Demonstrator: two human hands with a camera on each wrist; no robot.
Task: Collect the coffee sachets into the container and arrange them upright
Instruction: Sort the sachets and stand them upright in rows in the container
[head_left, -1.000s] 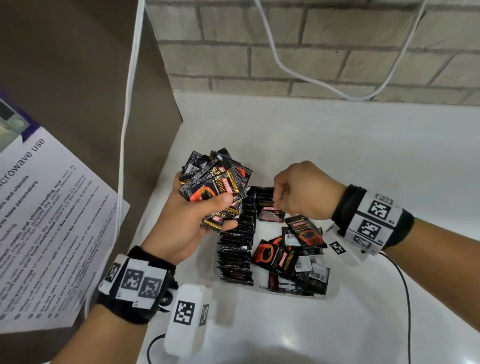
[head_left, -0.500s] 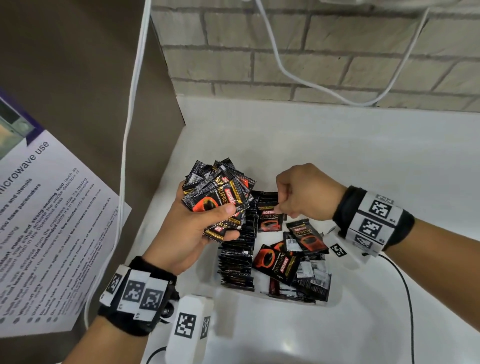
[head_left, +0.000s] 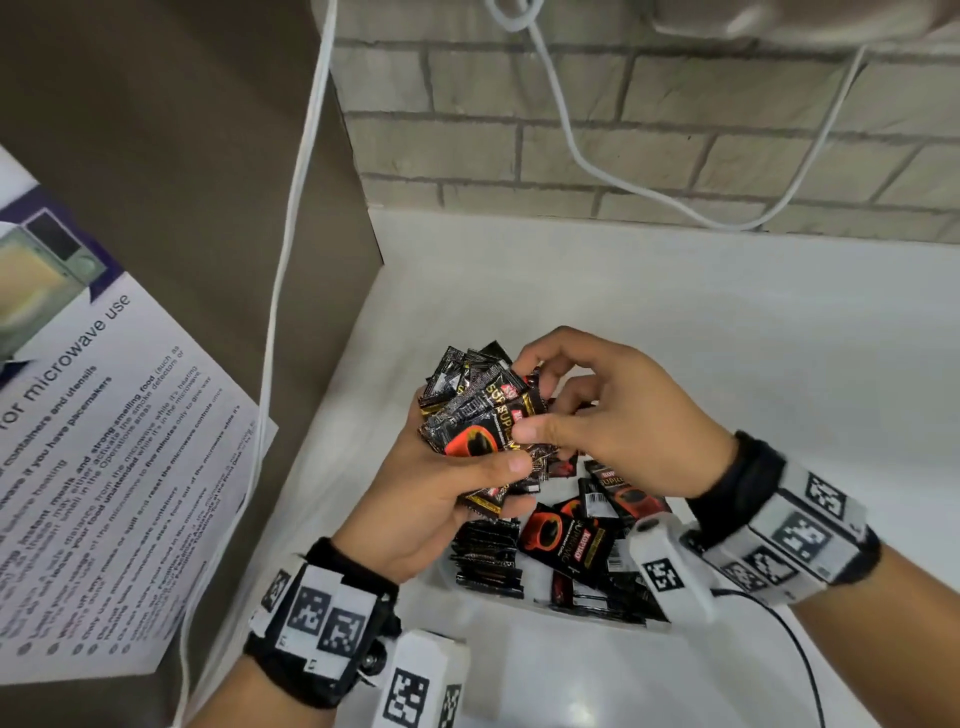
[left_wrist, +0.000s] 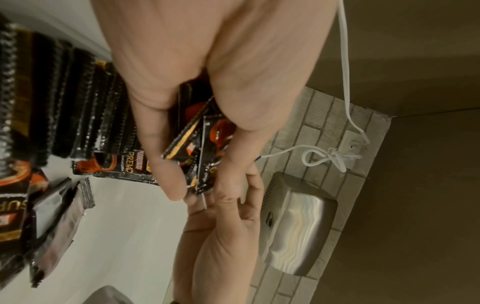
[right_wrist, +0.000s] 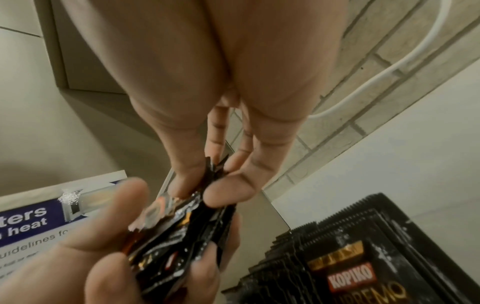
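Note:
My left hand (head_left: 457, 478) grips a thick bunch of black coffee sachets (head_left: 480, 405) above the white container (head_left: 493, 605). My right hand (head_left: 587, 410) has come over to the bunch and pinches its right edge between thumb and fingers. The right wrist view shows the right thumb and fingers pinching the sachet bunch (right_wrist: 197, 222). In the left wrist view the held sachets (left_wrist: 200, 144) sit between left thumb and fingers. Inside the container a row of sachets (head_left: 485, 553) stands upright on the left. Loose sachets (head_left: 582, 540) lie flat and jumbled on the right.
The container sits on a white counter (head_left: 675, 338) in a corner, with a brick wall (head_left: 649, 135) behind and a brown side panel at left. A white cable (head_left: 291, 270) hangs down the panel. A microwave notice (head_left: 93, 441) is stuck at left. A metal dispenser (left_wrist: 298, 224) hangs on the wall.
My right hand rose from the loose sachets in the container, moved left, and now pinches the bunch in my left hand. The left hand kept its bunch.

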